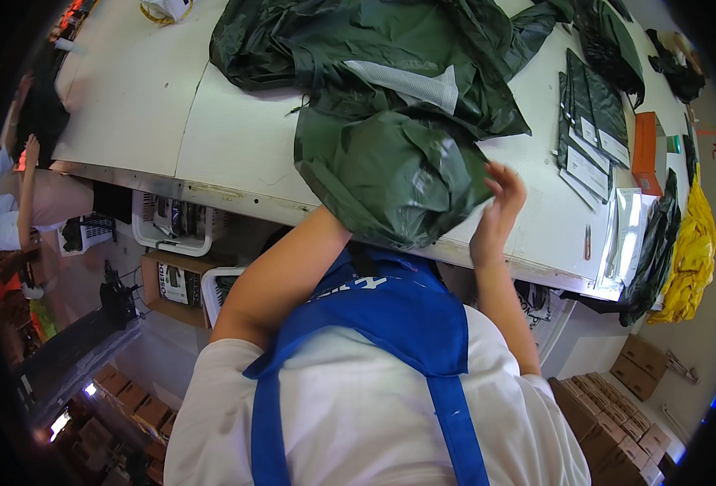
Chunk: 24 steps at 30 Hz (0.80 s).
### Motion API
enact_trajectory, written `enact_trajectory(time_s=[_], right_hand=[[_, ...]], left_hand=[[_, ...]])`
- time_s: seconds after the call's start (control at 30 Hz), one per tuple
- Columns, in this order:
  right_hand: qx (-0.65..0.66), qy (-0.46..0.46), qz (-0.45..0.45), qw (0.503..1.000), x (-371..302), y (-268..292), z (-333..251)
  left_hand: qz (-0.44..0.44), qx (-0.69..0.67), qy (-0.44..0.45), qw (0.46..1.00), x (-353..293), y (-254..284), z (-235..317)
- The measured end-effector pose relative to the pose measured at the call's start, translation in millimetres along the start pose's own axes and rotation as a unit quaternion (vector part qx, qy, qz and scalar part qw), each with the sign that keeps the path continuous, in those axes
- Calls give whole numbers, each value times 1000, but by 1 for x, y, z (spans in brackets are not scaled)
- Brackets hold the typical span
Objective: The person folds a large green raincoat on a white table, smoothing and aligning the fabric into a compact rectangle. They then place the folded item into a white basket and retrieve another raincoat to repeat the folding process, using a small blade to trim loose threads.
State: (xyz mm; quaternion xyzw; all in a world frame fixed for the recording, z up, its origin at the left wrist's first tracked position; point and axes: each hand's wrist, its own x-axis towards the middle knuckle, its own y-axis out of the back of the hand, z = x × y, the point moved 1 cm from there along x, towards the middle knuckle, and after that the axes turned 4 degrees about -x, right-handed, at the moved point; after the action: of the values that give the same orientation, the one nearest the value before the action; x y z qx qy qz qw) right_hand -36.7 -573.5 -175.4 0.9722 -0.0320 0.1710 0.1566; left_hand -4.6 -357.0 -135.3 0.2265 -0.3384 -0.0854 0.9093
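- We have the dark green garment (407,40) spread on the white table (131,97), across the upper middle of the frame; its rounded, hood-like part (398,174) bulges at the near edge, in the centre.
- Our left forearm (289,271) runs up under that part; the hand is hidden, so we cannot tell how far it is open or what it grips.
- Our right hand (500,212) is at the part's right edge, fingers loosely curled and partly open; we cannot tell whether they pinch the fabric.
- We judge the step in hand to be opening out and shaping this part.
- The next move, we think, calls for a sure right-hand hold on the rim, with the left supporting from beneath.
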Motion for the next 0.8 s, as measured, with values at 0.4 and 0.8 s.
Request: enact_trajectory(time_s=[0.4,0.8], right_hand=[[-209,-52,25,976,-30,89,37],[-101,-245,-136,955,-2,143,73]], left_hand=[[-139,15,108,984,-169,-48,6],[-211,21,290,933,-156,57,-44]])
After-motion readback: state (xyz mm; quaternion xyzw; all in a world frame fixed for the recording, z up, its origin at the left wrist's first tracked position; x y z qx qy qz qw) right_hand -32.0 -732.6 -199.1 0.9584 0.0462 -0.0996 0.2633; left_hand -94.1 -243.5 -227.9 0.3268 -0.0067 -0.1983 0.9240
